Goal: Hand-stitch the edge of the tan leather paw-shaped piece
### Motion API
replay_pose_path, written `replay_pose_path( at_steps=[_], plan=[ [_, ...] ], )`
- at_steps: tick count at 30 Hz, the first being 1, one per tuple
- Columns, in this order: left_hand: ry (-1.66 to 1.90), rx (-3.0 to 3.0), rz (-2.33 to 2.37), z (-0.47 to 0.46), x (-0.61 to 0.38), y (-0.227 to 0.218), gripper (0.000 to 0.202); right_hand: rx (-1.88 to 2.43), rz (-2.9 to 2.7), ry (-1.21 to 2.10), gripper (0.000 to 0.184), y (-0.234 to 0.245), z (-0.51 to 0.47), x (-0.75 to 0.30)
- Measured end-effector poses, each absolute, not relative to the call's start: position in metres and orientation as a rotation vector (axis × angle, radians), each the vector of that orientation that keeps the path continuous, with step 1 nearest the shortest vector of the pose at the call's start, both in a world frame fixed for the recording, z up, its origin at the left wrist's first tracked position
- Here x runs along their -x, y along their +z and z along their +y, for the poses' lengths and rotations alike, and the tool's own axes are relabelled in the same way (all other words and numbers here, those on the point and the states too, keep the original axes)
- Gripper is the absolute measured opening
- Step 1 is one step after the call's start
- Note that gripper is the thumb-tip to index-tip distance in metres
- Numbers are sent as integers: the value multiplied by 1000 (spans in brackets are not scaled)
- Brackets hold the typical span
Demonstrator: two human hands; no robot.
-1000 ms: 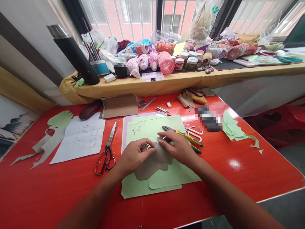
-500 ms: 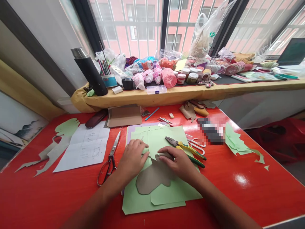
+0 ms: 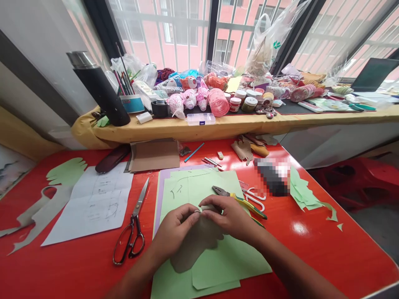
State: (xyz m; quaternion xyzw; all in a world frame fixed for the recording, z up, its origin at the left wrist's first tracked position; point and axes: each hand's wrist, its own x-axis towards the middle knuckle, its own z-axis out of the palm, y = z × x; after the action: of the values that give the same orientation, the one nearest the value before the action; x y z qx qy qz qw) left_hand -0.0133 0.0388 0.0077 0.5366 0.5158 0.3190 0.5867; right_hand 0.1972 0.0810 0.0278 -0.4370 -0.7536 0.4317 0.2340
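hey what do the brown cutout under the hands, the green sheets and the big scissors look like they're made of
Brown cutout: looks like thin matte card or kraft paper, lying flat with clean cut edges; felt is possible. Green sheets: pale matte paper, thin, stacked flat with sharp corners. Scissors: metal, with bright shiny blades and darker looped handles, possibly coated. Both hands, left and right, pinch at the cutout's top edge.

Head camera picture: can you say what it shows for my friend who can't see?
Two hands, left hand and right hand, pinch the top edge of a brown cutout lying on green paper sheets on a red table. Black scissors lie left, pliers right.
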Motion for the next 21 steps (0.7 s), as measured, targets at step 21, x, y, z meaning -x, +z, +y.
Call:
replay_pose_path(
  at_steps=[21],
  plan=[
    [746,-1463,1239,31,10,-15,30,1951,-2740,262,18,37,277,-188]
  ],
)
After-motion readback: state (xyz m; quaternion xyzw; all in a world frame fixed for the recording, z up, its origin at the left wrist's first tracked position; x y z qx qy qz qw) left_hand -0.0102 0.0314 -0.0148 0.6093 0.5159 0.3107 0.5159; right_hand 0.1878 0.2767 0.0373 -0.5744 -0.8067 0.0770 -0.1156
